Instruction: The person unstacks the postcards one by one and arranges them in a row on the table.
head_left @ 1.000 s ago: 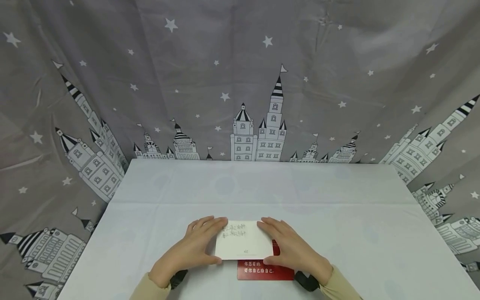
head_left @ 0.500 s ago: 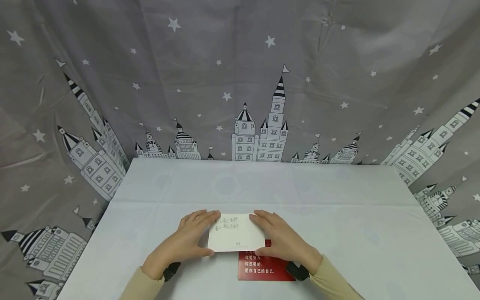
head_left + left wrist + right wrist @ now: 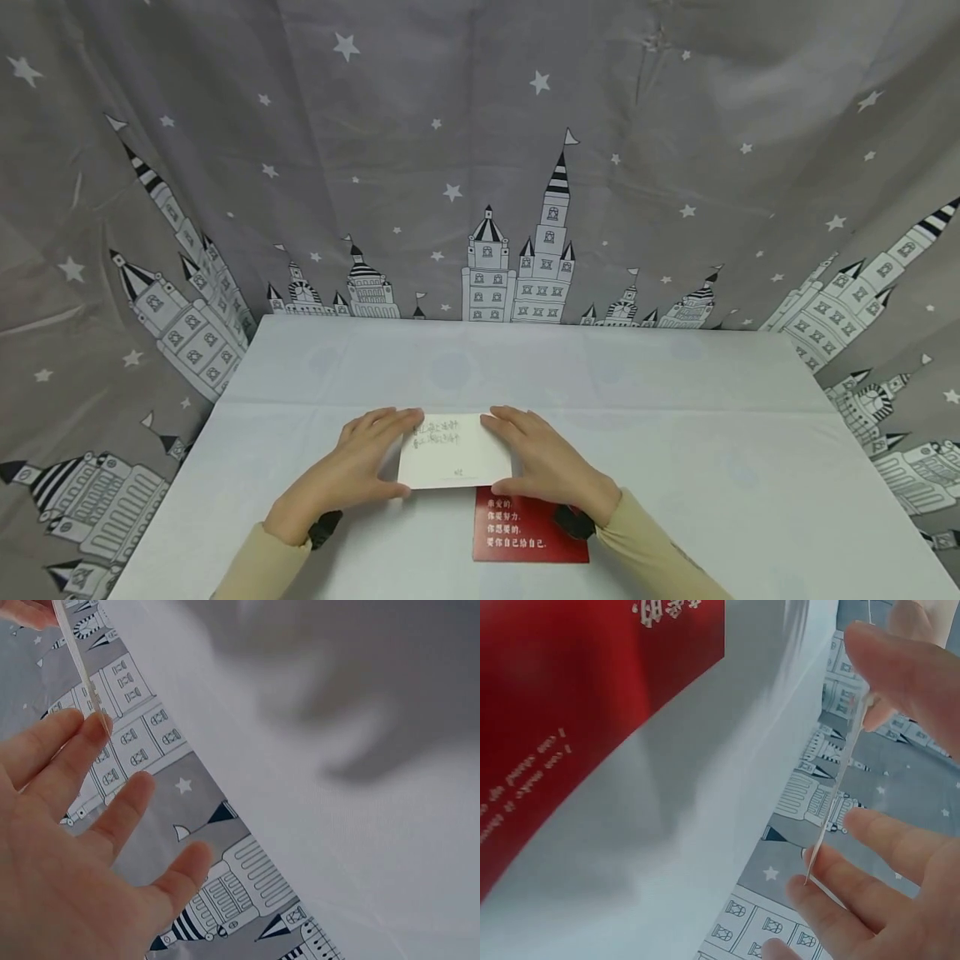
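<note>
Both hands hold a white card (image 3: 454,454) with lines of grey handwriting facing up. My left hand (image 3: 358,463) grips its left end, fingers at the far corner and thumb at the near one. At the right end, my right hand (image 3: 546,463) holds it likewise between fingers and thumb. Seen nearly edge-on in the right wrist view, the card (image 3: 832,802) is raised off the table. A red card (image 3: 525,532) with white lettering lies on the table, its far edge partly covered by the white card and my right hand.
A white cloth covers the table (image 3: 675,450). Behind it and at both sides hangs a grey curtain (image 3: 405,142) printed with castles and stars. Dark wrist-worn devices sit under both wrists.
Both hands have carried the white card leftward and away from the body. More of the red card's lettering now shows; the red card stays where it was.
</note>
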Tool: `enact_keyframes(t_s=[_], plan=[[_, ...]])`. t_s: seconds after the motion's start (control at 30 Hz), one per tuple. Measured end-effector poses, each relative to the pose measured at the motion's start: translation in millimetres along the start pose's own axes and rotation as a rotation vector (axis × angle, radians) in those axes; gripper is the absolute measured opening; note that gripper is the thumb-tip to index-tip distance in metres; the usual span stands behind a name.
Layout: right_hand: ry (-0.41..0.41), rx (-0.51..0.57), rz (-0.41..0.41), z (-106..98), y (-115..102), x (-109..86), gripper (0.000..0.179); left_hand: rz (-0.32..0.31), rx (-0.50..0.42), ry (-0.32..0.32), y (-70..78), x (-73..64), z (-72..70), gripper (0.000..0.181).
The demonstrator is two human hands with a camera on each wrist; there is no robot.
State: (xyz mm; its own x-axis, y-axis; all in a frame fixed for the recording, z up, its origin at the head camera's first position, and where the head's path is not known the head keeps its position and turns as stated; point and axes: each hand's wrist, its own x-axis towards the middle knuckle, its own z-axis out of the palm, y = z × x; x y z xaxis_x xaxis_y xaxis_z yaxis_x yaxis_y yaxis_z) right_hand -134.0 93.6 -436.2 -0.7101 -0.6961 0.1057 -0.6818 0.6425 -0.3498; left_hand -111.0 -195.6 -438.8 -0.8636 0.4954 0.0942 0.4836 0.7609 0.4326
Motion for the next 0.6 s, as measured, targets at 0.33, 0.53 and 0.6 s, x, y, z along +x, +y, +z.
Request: enact_keyframes(t_s=[0.33, 0.53, 0.6], plan=[[-0.006, -0.012, -0.009, -0.2, -2.8, 12.7, 0.082, -0.012, -0.010, -0.017, -9.3, 1.7, -10.9, 0.094], [-0.009, -0.005, 0.004, -0.2, -3.5, 20.1, 0.082, 0.003, 0.008, -0.006, -17.6, 4.2, -12.1, 0.095], [-0.010, -0.003, 0.005, 0.0, -3.4, 23.2, 0.082, 0.009, 0.018, -0.005, -20.2, 4.9, -13.2, 0.095]])
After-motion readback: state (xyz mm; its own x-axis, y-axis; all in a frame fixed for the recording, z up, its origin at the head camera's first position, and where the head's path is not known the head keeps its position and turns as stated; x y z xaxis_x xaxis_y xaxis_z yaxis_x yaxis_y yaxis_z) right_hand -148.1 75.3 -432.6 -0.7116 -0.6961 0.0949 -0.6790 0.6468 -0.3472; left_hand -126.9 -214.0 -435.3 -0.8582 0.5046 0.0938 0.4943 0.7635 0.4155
